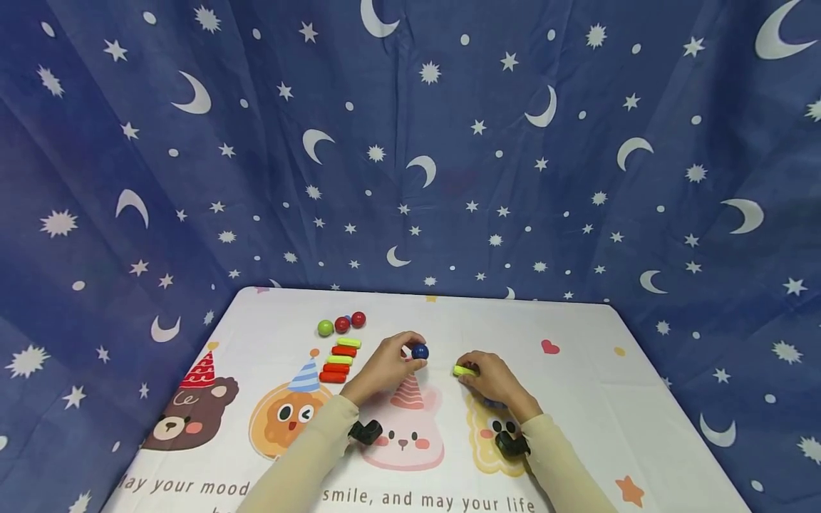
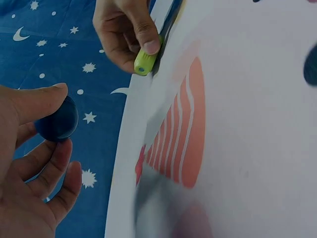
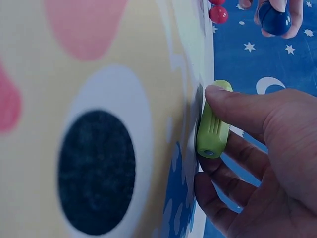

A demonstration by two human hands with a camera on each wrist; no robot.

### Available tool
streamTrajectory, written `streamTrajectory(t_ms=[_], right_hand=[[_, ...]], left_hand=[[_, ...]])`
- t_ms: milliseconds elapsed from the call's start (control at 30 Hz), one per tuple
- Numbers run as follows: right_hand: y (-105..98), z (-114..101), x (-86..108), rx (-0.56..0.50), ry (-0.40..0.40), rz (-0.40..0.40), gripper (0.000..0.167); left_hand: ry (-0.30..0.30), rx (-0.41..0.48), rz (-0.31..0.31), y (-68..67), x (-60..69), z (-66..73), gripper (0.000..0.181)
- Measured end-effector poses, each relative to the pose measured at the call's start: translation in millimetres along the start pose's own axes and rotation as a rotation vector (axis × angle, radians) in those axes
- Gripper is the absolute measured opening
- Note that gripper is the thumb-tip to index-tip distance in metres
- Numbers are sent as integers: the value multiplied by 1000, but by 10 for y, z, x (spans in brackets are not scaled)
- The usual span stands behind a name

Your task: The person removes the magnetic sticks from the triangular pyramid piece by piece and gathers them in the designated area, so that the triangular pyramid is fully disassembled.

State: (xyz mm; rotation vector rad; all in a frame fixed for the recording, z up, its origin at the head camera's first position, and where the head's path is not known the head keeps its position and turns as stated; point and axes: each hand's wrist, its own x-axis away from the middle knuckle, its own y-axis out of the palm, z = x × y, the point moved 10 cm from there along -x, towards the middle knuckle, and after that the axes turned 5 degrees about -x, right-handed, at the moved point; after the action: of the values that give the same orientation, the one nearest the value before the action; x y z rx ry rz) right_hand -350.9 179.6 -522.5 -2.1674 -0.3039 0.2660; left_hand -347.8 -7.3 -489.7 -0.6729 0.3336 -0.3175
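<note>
My left hand (image 1: pixel 388 365) holds a dark blue ball (image 1: pixel 420 351) between thumb and fingers, above the table's middle. In the left wrist view the glossy ball (image 2: pixel 57 121) lies between the thumb and a bent finger. To the right, my right hand (image 1: pixel 492 377) pinches a short yellow-green rod (image 1: pixel 465 370), close to the tablecloth. Its ridged sides and a small round dot in its end show on the rod (image 3: pixel 215 131) in the right wrist view. A gap separates ball and rod.
Left of the hands, several red and yellow-green rods (image 1: pixel 344 350) lie in a column. Behind them sit a green ball (image 1: pixel 325 328), two red balls (image 1: pixel 358 319) and a partly hidden blue one. A printed white cloth (image 1: pixel 577 399) covers the table; a blue star-patterned curtain (image 1: pixel 449 235) hangs behind.
</note>
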Motion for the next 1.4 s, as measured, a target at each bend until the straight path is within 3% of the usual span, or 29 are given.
streamTrajectory(t_ms=[133,433,700,1133,1400], right_hand=[[-2,-14,4,11,-14,5,19],[39,-22,43,-2,-27,-10,19],[31,-37,36,10,-48,-14,21],[46,-39,37,14,-72,-22,21],[20,-44,25,-4,-66,-14,20]], left_hand=[[20,4,27,-90,50,-1,36],[-4,-22,44,-242,217,-77,35],[-16,-28,111,-475,315,-157,37],[-121,-37,202,-887,482,-451,41],[-209,-44,168,-1007,600,-660,44]])
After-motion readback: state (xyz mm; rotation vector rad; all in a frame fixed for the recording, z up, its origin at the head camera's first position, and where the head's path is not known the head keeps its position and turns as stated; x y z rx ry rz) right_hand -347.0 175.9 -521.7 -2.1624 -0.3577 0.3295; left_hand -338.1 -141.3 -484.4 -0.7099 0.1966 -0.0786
